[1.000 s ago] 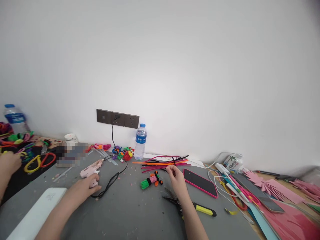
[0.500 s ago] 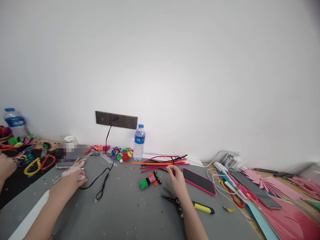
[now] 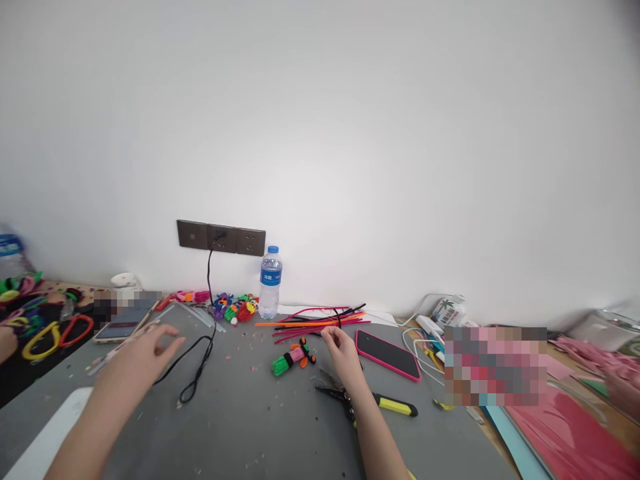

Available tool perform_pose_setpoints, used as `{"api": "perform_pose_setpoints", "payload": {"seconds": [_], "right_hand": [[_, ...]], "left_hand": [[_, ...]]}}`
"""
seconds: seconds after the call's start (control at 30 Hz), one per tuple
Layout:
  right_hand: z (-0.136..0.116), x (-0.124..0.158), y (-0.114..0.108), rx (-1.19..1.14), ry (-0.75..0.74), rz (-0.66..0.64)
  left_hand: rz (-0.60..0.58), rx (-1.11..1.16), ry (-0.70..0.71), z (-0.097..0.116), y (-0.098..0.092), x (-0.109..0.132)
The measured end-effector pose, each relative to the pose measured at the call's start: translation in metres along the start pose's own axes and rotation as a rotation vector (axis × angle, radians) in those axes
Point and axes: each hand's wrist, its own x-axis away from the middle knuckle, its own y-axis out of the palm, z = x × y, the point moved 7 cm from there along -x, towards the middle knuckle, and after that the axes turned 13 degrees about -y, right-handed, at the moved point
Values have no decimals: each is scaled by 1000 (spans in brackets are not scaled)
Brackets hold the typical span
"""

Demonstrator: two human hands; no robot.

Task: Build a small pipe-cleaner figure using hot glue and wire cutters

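My left hand (image 3: 137,363) hovers over the left of the grey mat, its thumb and fingers apart with nothing between them. Beneath it lies a pale pink item (image 3: 145,331), mostly covered by the hand. My right hand (image 3: 344,353) has thumb and fingertips pinched together by the pile of pipe cleaners (image 3: 305,325); what sits in the pinch cannot be made out. Left of it lies a green, pink and orange pipe-cleaner figure (image 3: 294,357). Pliers or scissors with black jaws (image 3: 333,393) and a yellow-and-black handle (image 3: 397,405) lie partly under my right forearm.
A water bottle (image 3: 271,283) stands against the wall beside small pipe-cleaner figures (image 3: 235,308). A black cable (image 3: 205,353) runs from the socket (image 3: 221,238) across the mat. A pink-edged phone (image 3: 387,355) lies right. Other people's hands show at the left edge (image 3: 6,343) and right edge (image 3: 623,393).
My left hand has lifted off the pale pink item and its fingers have spread. My right hand keeps its pinch by the pile. The view has turned slightly right.
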Motion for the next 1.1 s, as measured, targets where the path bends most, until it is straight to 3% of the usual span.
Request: {"api": "perform_pose_setpoints", "payload": {"seconds": [0.07, 0.17, 0.23, 0.33, 0.43, 0.7, 1.1], "right_hand": [[-1, 2, 7, -7, 2, -20], [-3, 4, 18, -14, 8, -57], [-5, 5, 21, -16, 11, -78], [-6, 6, 19, -7, 25, -94], [-4, 7, 16, 3, 43, -107], [-1, 10, 24, 9, 63, -141], [2, 15, 30, 104, 58, -141]], "left_hand": [[-83, 56, 160, 46, 12, 26], [-311, 92, 347, 109, 49, 63], [-378, 15, 397, 136, 74, 75], [-397, -81, 433, 157, 102, 73], [-411, -44, 479, 163, 118, 65], [-364, 69, 476, 159, 137, 60], [-362, 129, 467, 159, 141, 60]]}}
